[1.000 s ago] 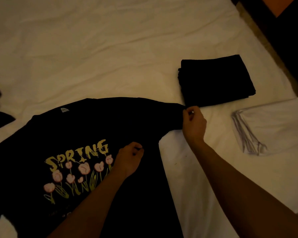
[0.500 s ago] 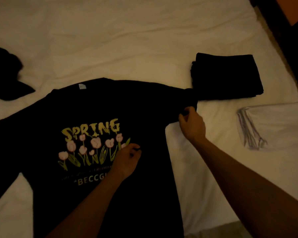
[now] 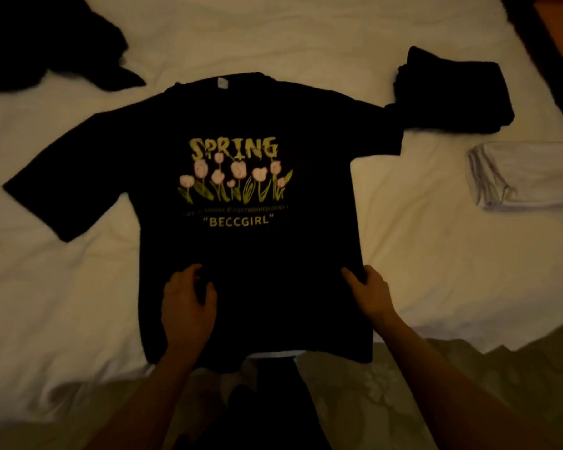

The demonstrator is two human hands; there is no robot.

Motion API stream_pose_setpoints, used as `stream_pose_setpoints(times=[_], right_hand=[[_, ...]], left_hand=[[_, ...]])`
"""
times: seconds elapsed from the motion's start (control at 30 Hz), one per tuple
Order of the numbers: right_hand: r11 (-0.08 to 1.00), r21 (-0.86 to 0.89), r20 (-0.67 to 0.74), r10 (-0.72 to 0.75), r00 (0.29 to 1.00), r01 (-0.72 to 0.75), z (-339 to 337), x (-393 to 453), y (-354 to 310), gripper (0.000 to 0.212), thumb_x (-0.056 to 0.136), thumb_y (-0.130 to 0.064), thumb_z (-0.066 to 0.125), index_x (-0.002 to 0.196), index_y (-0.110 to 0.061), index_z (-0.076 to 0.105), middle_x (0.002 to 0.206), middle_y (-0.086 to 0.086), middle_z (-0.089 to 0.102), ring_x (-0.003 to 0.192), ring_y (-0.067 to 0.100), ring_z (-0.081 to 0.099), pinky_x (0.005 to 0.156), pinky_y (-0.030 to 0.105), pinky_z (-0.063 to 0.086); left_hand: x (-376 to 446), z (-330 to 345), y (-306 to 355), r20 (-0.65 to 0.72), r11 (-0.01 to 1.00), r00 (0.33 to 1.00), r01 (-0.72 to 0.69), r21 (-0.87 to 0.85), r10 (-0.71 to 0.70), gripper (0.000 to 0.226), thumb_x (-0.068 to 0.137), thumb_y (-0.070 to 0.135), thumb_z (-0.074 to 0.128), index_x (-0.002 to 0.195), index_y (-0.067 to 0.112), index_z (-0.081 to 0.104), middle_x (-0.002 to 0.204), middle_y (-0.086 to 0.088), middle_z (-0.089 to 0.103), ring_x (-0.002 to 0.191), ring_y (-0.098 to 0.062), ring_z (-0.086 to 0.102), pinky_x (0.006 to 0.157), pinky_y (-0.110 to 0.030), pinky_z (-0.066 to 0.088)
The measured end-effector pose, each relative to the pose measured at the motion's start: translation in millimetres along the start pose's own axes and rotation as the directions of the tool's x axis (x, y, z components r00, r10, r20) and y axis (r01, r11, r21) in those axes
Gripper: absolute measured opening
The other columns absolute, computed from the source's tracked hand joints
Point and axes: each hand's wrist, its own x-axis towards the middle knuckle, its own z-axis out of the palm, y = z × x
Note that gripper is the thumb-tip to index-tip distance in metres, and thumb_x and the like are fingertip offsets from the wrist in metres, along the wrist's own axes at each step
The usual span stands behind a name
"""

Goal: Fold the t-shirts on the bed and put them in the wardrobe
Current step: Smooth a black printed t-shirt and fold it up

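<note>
- Upper left of the frame: a crumpled black garment (image 3: 46,43) lies on the bed (image 3: 62,287), which has a wrinkled white sheet.
- Centre: a black t-shirt (image 3: 247,248) is spread flat on the bed, front up, collar toward the top of the frame. Its print reads "SPRING" over pink tulips, then "BECCGIRL". Both sleeves are laid out to the sides.
- Lower centre-left: the left hand (image 3: 187,306) lies on the lower part of the t-shirt, fingers curled against the fabric. The picture does not show clearly whether its grip has cloth pinched or only presses down.
- Lower centre-right: the right hand (image 3: 368,293) is at the t-shirt's side edge, its grip closed on that edge, thumb on top of the cloth.
- Upper right: a folded black stack (image 3: 455,92) sits on the bed, touching the tip of the t-shirt's sleeve.
- Right edge, below that stack: a folded white pile (image 3: 530,177) lies on the bed, apart from the black t-shirt.
- Bottom: the bed's edge, and patterned floor (image 3: 387,391) beyond it.
</note>
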Motion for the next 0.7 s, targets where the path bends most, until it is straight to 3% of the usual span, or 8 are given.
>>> stream_pose_setpoints(times=[0.1, 0.23, 0.33, 0.43, 0.53, 0.6, 0.7], right_hand=[[0.999, 0.025, -0.022, 0.026, 0.999, -0.026, 5, -19, 20, 0.034, 0.099, -0.037, 0.055, 0.113, -0.006, 0.059, 0.100, 0.010, 0.065, 0.083, 0.021, 0.061, 0.062, 0.027, 0.044], [0.990, 0.127, -0.002, 0.066, 0.998, -0.065, 11, -41, 58, 0.039, 0.096, -0.037, 0.059, 0.113, -0.002, 0.063, 0.103, 0.017, 0.069, 0.091, 0.030, 0.066, 0.080, 0.042, 0.055], [0.968, 0.248, -0.022, 0.042, 0.999, -0.036, 26, -46, 83, 0.038, 0.094, -0.040, 0.062, 0.107, -0.005, 0.067, 0.098, 0.013, 0.072, 0.090, 0.030, 0.069, 0.087, 0.052, 0.056], [0.944, 0.312, -0.123, -0.073, 0.990, 0.108, 40, -43, 92, 0.026, 0.093, -0.040, 0.063, 0.096, -0.015, 0.068, 0.093, 0.008, 0.073, 0.087, 0.024, 0.070, 0.084, 0.048, 0.057], [0.904, 0.342, -0.207, -0.194, 0.959, 0.257, 48, -43, 110, 0.027, 0.093, -0.037, 0.065, 0.097, -0.010, 0.066, 0.092, 0.009, 0.071, 0.087, 0.021, 0.068, 0.075, 0.039, 0.055], [0.858, 0.395, -0.240, -0.250, 0.938, 0.330, 50, -47, 123, 0.024, 0.091, -0.030, 0.066, 0.106, -0.012, 0.061, 0.102, 0.009, 0.068, 0.093, 0.020, 0.067, 0.078, 0.034, 0.054], [0.777, 0.469, -0.207, -0.366, 0.907, 0.420, 45, -64, 142, 0.040, 0.093, -0.017, 0.063, 0.131, -0.021, 0.052, 0.118, 0.006, 0.065, 0.102, 0.019, 0.067, 0.083, 0.035, 0.058]], left_hand=[[-30, -13, -41, -0.085, 0.990, 0.986, 0.139, -0.022, -0.141, 0.047, 0.090, 0.026, 0.068, 0.128, 0.001, 0.054, 0.116, -0.025, 0.056, 0.109, -0.044, 0.052, 0.087, -0.053, 0.045], [-66, -18, -70, -0.069, 0.964, 0.965, 0.246, -0.103, -0.254, 0.075, 0.080, 0.067, 0.057, 0.121, 0.005, 0.054, 0.111, -0.020, 0.059, 0.103, -0.040, 0.058, 0.084, -0.054, 0.051], [-76, -6, -79, -0.224, 0.920, 0.892, 0.386, -0.071, -0.392, 0.076, 0.079, 0.057, 0.073, 0.124, 0.000, 0.049, 0.121, -0.026, 0.052, 0.114, -0.046, 0.049, 0.092, -0.059, 0.042], [-80, 1, -84, -0.172, 0.895, 0.897, 0.354, -0.271, -0.406, 0.060, 0.084, 0.051, 0.072, 0.117, 0.004, 0.054, 0.113, -0.019, 0.061, 0.107, -0.039, 0.058, 0.088, -0.050, 0.047], [-84, 5, -97, -0.125, 0.885, 0.943, 0.235, -0.403, -0.307, 0.039, 0.090, 0.044, 0.068, 0.103, 0.009, 0.058, 0.097, -0.009, 0.064, 0.095, -0.030, 0.062, 0.078, -0.040, 0.048], [-84, 4, -111, -0.082, 0.874, 0.973, 0.155, -0.460, -0.215, 0.037, 0.086, 0.048, 0.071, 0.101, 0.015, 0.062, 0.096, -0.006, 0.067, 0.092, -0.025, 0.065, 0.078, -0.042, 0.052], [-102, 2, -136, -0.017, 0.853, 0.992, 0.096, -0.513, -0.123, 0.039, 0.084, 0.040, 0.075, 0.112, 0.016, 0.061, 0.107, -0.008, 0.067, 0.101, -0.029, 0.065, 0.087, -0.048, 0.054]])
